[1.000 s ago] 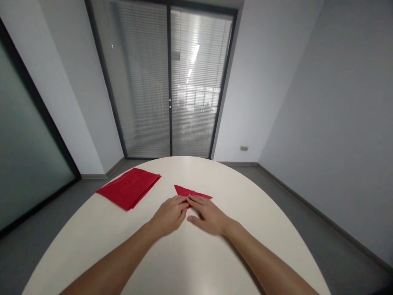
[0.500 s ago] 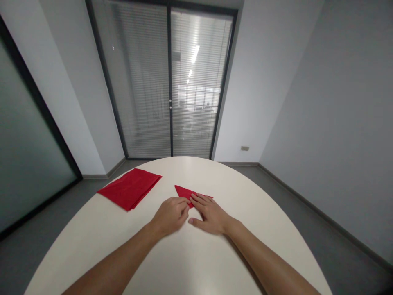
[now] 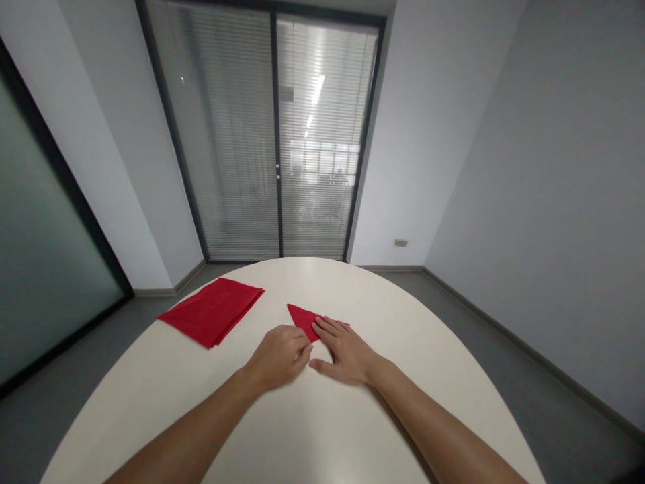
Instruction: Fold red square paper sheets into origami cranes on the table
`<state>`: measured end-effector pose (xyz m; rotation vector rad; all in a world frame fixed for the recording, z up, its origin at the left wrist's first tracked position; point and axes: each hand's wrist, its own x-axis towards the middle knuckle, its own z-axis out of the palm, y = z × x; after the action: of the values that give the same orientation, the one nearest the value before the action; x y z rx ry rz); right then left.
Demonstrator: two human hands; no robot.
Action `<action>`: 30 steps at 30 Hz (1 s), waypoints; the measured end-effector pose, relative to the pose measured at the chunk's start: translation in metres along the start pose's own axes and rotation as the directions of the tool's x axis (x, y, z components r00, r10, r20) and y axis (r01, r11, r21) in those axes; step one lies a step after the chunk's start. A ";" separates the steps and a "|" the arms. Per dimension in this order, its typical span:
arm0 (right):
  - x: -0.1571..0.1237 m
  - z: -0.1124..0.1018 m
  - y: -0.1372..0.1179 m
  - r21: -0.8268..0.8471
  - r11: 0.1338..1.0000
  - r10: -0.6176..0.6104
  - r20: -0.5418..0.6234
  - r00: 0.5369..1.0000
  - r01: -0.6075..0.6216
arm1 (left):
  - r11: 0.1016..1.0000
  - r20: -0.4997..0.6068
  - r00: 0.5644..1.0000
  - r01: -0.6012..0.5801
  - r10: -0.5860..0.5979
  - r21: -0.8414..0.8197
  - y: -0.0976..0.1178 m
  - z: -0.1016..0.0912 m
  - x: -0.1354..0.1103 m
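A white, smooth, round-edged table (image 3: 312, 437) fills the lower middle of the frame, with a dark-framed glass partition with pale slatted blinds (image 3: 232, 148) at upper centre. On the table's left lies a flat, four-cornered stack of thin red sheets (image 3: 214, 312). The person's right hand (image 3: 345, 353) lies flat, thumb spread, fingers resting on a small, pointed, folded red sheet (image 3: 301, 318) just below the frame's centre. The left hand (image 3: 281, 355) is curled beside its near corner; whether it pinches anything cannot be told.
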<state>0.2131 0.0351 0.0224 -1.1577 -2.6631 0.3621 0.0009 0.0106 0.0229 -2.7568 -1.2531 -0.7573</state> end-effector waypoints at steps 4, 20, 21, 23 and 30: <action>0.001 -0.001 0.003 -0.044 0.999 -0.022 -0.091 0.996 0.018 | 0.999 0.008 1.000 -0.022 0.022 -0.032 0.002 -0.002 0.000; 0.002 -0.009 0.007 -0.025 0.970 -0.240 -0.194 0.951 0.240 | 0.939 -0.011 0.960 0.276 -0.279 0.204 -0.004 0.002 0.000; 0.003 -0.008 0.007 -0.013 0.967 -0.254 -0.186 0.949 0.256 | 0.938 -0.016 0.958 0.282 -0.285 0.199 -0.005 0.002 0.000; 0.003 -0.007 0.008 0.010 0.960 -0.272 -0.185 0.944 0.279 | 0.941 -0.020 0.958 0.285 -0.286 0.183 -0.005 0.002 0.000; 0.003 -0.003 0.012 0.089 0.933 -0.328 -0.189 0.926 0.349 | 0.961 -0.018 0.966 0.259 -0.258 0.093 -0.011 0.009 0.001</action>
<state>0.2202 0.0461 0.0217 -0.6417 -2.5818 0.3392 -0.0022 0.0206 0.0132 -2.5446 -1.6252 -0.6974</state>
